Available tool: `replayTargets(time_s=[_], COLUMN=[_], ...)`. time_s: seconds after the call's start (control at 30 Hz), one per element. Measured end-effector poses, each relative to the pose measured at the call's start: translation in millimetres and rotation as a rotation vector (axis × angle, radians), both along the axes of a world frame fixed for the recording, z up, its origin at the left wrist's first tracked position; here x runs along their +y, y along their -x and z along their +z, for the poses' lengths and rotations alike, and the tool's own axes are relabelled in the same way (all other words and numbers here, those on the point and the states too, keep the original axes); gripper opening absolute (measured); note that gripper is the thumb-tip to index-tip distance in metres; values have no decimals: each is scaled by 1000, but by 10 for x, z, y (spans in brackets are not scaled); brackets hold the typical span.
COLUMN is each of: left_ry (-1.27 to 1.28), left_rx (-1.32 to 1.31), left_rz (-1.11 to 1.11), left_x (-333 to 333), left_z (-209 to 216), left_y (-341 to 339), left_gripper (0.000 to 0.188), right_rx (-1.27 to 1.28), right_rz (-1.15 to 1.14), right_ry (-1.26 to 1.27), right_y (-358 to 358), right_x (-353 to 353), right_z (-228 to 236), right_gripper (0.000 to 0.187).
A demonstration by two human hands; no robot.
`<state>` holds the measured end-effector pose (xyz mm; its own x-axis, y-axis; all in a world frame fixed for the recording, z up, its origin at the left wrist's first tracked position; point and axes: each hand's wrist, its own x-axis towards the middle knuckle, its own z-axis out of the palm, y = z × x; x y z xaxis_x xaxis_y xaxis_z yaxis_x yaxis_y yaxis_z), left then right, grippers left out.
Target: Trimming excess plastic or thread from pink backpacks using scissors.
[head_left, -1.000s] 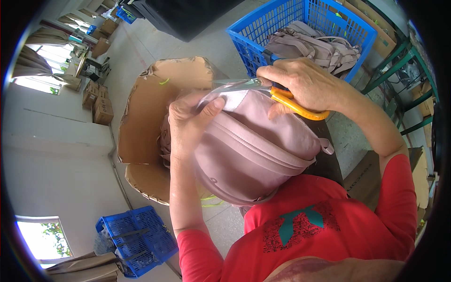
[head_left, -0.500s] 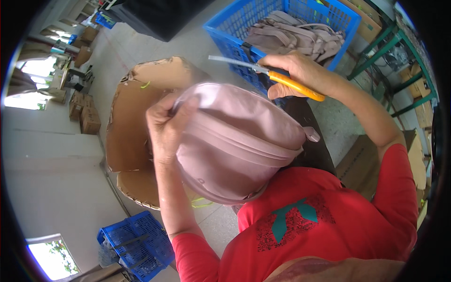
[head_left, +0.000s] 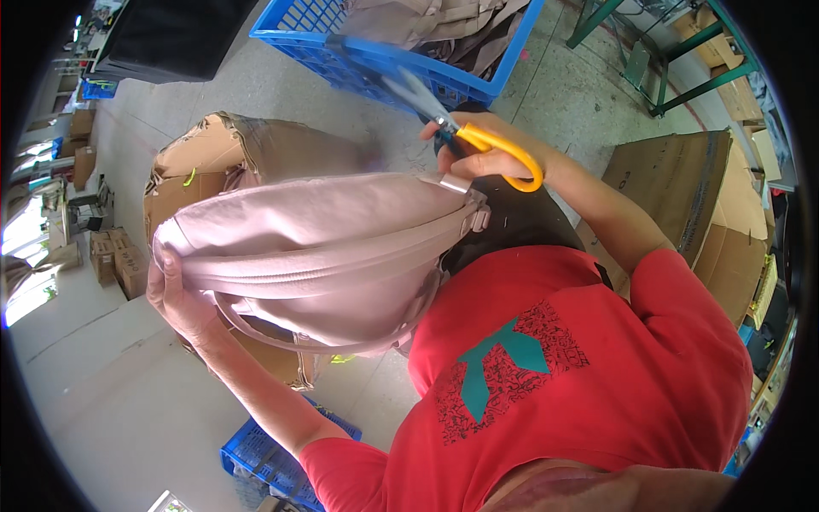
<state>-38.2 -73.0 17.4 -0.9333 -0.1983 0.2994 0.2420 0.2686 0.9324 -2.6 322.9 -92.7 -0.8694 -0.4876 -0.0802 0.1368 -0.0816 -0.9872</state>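
A pale pink bag (head_left: 333,235) with a curved zip band lies on its side across the middle of the view. My left hand (head_left: 175,294) grips its left end, fingers wrapped over the edge and thumb on top. A strap loops along its lower side, and a small buckle (head_left: 479,213) shows at its right end. In my right hand (head_left: 495,158) is a pair of scissors (head_left: 495,139) with orange-yellow handles. Its blades are blurred and point up and left, above the bag's right end, apart from the fabric.
A large cardboard box (head_left: 200,145) stands open behind the bag. Beyond is a blue plastic crate (head_left: 324,60) full of pink bag pieces. A dark surface (head_left: 512,226) lies under the bag's right end. Flattened cartons (head_left: 661,188) and a green metal frame (head_left: 657,98) stand right.
The bag has swung left and turned, showing its zip band lengthwise. My left hand moved left along with it. My right hand with the scissors came closer to the bag's right end.
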Motion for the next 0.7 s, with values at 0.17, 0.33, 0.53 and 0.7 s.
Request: replayTargets(time_s=[0.17,0.33,0.53,0.7], left_ry=[-161,-63,46,-109], left_rx=[-46,-64,-116,-42], left_rz=[2,90,280,304], left_x=[-131,-179,23,-84], left_z=[-51,-103,-196,-392], left_y=[-65,-40,33,34], left_gripper=[21,19,21,26], right_rx=[6,115,80,-248], right_rz=[28,10,-258,-271], right_ry=[-16,-58,-11,257], right_y=[-119,-354,-305,-391], right_x=[-129,-274,-280,-346], right_z=[-7,-26,-111,84], right_gripper=[45,40,44,52])
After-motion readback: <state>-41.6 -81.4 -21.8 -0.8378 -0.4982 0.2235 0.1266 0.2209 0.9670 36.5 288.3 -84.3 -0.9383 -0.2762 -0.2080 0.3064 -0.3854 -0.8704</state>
